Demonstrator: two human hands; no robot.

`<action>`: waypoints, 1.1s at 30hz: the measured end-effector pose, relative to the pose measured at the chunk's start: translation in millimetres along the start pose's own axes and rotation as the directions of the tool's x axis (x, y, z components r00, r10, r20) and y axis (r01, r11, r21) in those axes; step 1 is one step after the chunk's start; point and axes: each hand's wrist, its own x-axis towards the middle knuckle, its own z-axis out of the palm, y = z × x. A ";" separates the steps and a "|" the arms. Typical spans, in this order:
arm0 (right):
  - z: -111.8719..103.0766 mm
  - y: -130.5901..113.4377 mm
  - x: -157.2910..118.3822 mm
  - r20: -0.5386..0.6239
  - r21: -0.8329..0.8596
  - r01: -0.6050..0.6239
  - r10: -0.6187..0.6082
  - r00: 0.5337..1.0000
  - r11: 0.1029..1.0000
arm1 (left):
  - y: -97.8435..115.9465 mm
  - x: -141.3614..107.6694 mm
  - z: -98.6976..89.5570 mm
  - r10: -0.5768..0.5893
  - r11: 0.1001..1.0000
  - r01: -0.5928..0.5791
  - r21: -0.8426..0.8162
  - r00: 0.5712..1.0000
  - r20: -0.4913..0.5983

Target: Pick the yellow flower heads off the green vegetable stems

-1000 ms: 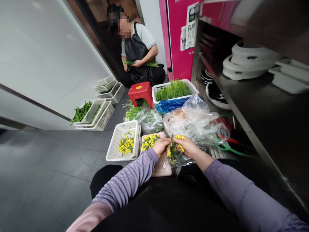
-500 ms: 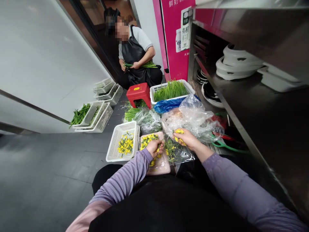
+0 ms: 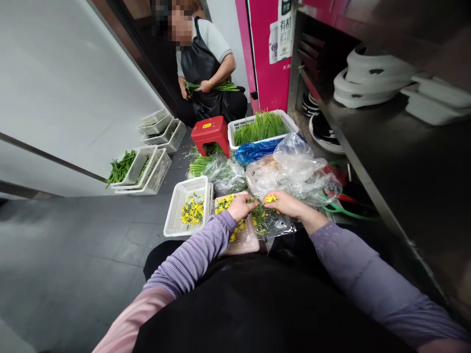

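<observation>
My right hand [image 3: 286,204] is closed round a small bunch of yellow flowers [image 3: 271,198], whose heads stick out above the fingers. Close by on the left, my left hand [image 3: 240,208] pinches a bit of green stem [image 3: 252,199] at its fingertips. Under my left hand lies a pale pink tray [image 3: 241,247] with plastic film and more yellow blossoms. Green stems with some yellow [image 3: 260,220] lie on clear plastic below the gap between my hands. A white basket [image 3: 170,220] left of the tray holds a heap of yellow flowers [image 3: 192,212].
Clear plastic bags [image 3: 294,169], a red stool [image 3: 210,131] and a white basket of long green stalks [image 3: 230,137] stand beyond. A co-worker [image 3: 208,63] squats there holding green stalks. Baskets [image 3: 162,171] line the left wall; a metal shelf [image 3: 371,147] borders the right.
My hands have come together until their fingertips nearly meet. Green stem now shows at my left fingertips. The view has tipped slightly downward.
</observation>
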 end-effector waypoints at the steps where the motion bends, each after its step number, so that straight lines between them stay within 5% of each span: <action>1: -0.5 -0.5 -0.5 0.007 0.010 -0.009 0.009 1.000 1.000 | 0.6 -0.1 -0.4 0.003 1.000 -0.003 -0.003 1.000 0.006; 6: -4.7 -1.0 -1.8 0.096 0.215 -0.084 0.065 0.993 0.973 | 4.7 -2.6 4.3 -0.010 0.967 0.031 -0.251 0.996 0.084; 12: -12.4 -6.8 -4.0 0.052 0.580 -0.123 0.114 0.992 0.806 | -8.4 8.2 8.8 -0.246 0.850 0.309 -0.427 0.949 0.196; 16: 0.3 -4.8 -2.3 0.088 0.647 -0.193 0.180 0.980 0.738 | -5.4 11.7 6.3 -0.154 0.716 0.236 -0.657 0.971 0.181; 22: 28.6 6.2 3.5 -0.037 0.594 -0.090 0.139 0.990 0.800 | 3.2 4.0 17.9 -0.005 0.729 0.009 -0.685 1.000 0.008; 28: 32.8 7.5 3.6 -0.050 0.587 -0.049 0.096 0.994 0.808 | 1.4 -0.6 25.1 -0.029 0.708 0.080 -0.701 0.996 0.085; 33: 24.1 13.0 7.2 -0.138 0.220 -0.033 0.064 0.988 0.975 | -1.6 1.3 18.8 -0.028 0.765 0.024 -0.643 1.000 0.003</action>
